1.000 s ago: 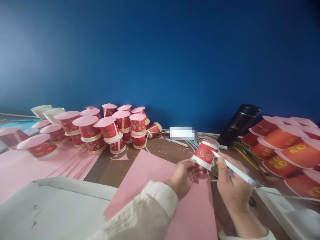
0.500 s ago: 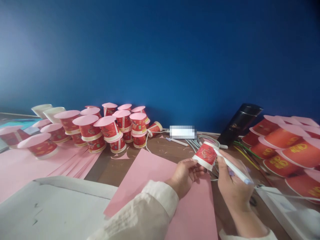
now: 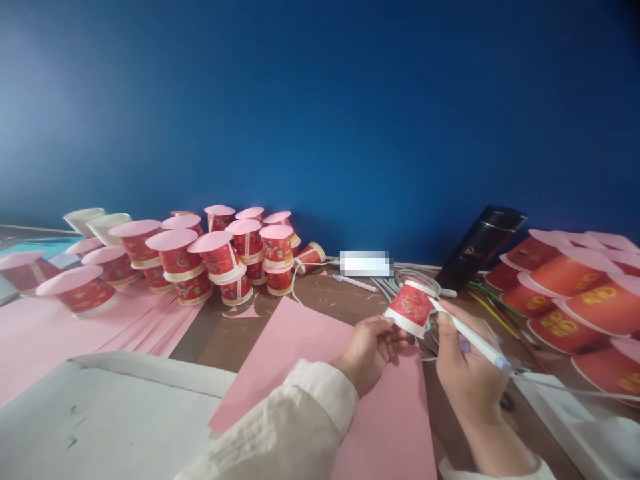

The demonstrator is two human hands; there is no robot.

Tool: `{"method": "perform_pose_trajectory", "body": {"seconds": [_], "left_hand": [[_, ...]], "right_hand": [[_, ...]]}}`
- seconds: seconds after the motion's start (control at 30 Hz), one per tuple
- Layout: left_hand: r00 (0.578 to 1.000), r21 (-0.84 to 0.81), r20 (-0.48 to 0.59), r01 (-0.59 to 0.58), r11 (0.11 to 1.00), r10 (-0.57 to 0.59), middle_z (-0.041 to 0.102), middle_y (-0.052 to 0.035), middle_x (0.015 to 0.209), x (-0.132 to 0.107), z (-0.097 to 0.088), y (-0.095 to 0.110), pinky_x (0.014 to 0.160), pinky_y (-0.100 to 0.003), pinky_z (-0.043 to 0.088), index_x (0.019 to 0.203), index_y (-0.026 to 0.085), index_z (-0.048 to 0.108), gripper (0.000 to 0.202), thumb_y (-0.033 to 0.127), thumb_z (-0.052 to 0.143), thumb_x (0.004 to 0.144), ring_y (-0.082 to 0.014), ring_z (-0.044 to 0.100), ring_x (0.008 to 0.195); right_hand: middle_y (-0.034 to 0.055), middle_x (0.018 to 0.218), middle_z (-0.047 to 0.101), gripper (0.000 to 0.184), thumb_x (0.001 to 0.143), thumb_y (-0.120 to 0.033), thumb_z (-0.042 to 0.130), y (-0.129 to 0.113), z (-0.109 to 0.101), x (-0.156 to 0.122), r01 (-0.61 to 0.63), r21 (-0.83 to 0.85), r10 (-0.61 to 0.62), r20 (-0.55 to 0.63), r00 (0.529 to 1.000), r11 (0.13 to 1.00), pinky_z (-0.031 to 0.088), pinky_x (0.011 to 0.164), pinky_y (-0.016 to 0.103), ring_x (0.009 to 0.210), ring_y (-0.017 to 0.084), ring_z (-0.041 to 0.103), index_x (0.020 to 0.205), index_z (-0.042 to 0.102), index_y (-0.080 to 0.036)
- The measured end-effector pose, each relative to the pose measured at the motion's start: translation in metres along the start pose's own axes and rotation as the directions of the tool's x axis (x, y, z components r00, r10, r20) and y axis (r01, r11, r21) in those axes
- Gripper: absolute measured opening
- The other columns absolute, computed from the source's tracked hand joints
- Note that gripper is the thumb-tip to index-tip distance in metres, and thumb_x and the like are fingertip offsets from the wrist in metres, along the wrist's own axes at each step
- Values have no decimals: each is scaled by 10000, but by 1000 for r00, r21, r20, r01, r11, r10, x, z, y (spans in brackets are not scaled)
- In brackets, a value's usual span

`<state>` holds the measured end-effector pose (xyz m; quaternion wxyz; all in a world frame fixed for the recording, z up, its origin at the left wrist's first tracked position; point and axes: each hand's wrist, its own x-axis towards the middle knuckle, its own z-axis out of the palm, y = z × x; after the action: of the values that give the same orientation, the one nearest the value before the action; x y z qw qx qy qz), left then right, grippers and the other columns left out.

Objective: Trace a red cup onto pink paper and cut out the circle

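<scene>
A small red paper cup (image 3: 413, 305) with a white rim and a printed pattern is held upside down and tilted above the table. My left hand (image 3: 374, 350) grips it by the rim at its lower left. In my right hand (image 3: 470, 367) is a white pen with a pale blue end (image 3: 477, 343), pinched between thumb and fingers. Its tip is at the cup's upper right side; whether it touches cannot be made out. Under my left hand lies a sheet of pink paper (image 3: 305, 360).
Stacked red cups topped with pink paper discs (image 3: 217, 257) stand at the left. Larger red cups with yellow lettering (image 3: 565, 327) are at the right. A black bottle (image 3: 475, 247), coiled grey cables (image 3: 390, 288) and another pen (image 3: 357, 285) lie near the blue wall (image 3: 320, 133).
The cup has turned slightly in my left hand, so its pattern faces me more. The pen has shifted a little, its tip now a bit away from the cup's top edge.
</scene>
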<state>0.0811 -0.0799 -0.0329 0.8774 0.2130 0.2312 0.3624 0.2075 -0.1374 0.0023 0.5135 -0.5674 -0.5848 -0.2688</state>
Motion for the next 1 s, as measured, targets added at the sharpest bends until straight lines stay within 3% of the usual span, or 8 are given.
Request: {"method": "perform_pose_trajectory", "body": {"seconds": [0.37, 0.47, 0.57, 0.67, 0.73, 0.8, 0.93, 1.0], "left_hand": [[999, -13, -18, 33, 999, -34, 644, -51, 698, 1, 0, 1, 423, -218, 279, 766, 142, 561, 118, 198, 631, 688, -127, 616, 555], [999, -43, -7, 41, 998, -41, 634, -43, 699, 2, -2, 1, 417, -220, 275, 758, 141, 561, 102, 204, 629, 716, -122, 614, 561], [999, -98, 18, 47, 994, -45, 620, -36, 692, 3, -4, 0, 429, -218, 301, 769, 133, 576, 98, 209, 632, 743, -117, 608, 563], [997, -153, 47, 60, 986, -53, 614, -45, 684, 3, -5, -1, 424, -216, 318, 772, 123, 590, 99, 214, 630, 762, -121, 602, 558], [995, -184, 64, 83, 979, -72, 613, -50, 673, 1, -4, 0, 426, -214, 347, 799, 114, 608, 99, 208, 625, 774, -121, 591, 543], [991, -214, 79, 121, 969, -106, 612, -53, 656, -1, -2, 2, 455, -208, 399, 849, 98, 630, 106, 181, 616, 784, -115, 578, 528], [973, -277, 76, 229, 933, -217, 614, -51, 629, -5, 2, 7, 507, -179, 465, 874, 80, 643, 103, 114, 602, 785, -95, 574, 519], [961, -294, 56, 277, 915, -272, 618, -45, 624, -7, 3, 10, 507, -158, 473, 867, 83, 642, 92, 102, 612, 782, -85, 581, 525]], "right_hand": [[98, 855, 710, 225, 951, -306, 513, -1, -2, -2, -80, 37, 77, 82, 994, 996, 531, 748, 357, 799, 223, 671, 958, 682, -157], [121, 901, 711, 243, 949, -318, 518, -2, -1, -3, -137, 41, 137, -6, 990, 990, 536, 750, 366, 809, 225, 674, 1004, 681, -145], [119, 880, 706, 297, 950, -363, 522, -2, 1, -6, -266, 98, 273, -72, 959, 959, 539, 676, 342, 711, 196, 665, 1084, 660, -136], [119, 936, 710, 362, 941, -427, 535, 4, 7, -12, -456, 193, 469, -26, 883, 869, 547, 703, 353, 728, 190, 670, 1146, 627, -144], [120, 1031, 703, 397, 921, -467, 560, 11, 13, -14, -591, 289, 613, 17, 790, 753, 550, 743, 371, 814, 207, 686, 1174, 599, -163], [98, 992, 710, 421, 896, -509, 585, 17, 19, -14, -674, 420, 709, 96, 699, 608, 552, 702, 368, 799, 218, 693, 1149, 583, -173], [61, 753, 695, 432, 877, -591, 571, 19, 22, -10, -793, 542, 725, 423, 544, 278, 545, 638, 360, 689, 238, 693, 961, 608, -169], [56, 714, 688, 477, 868, -643, 544, 16, 21, -7, -815, 557, 717, 503, 483, 159, 543, 618, 366, 666, 246, 691, 932, 611, -176]]}}
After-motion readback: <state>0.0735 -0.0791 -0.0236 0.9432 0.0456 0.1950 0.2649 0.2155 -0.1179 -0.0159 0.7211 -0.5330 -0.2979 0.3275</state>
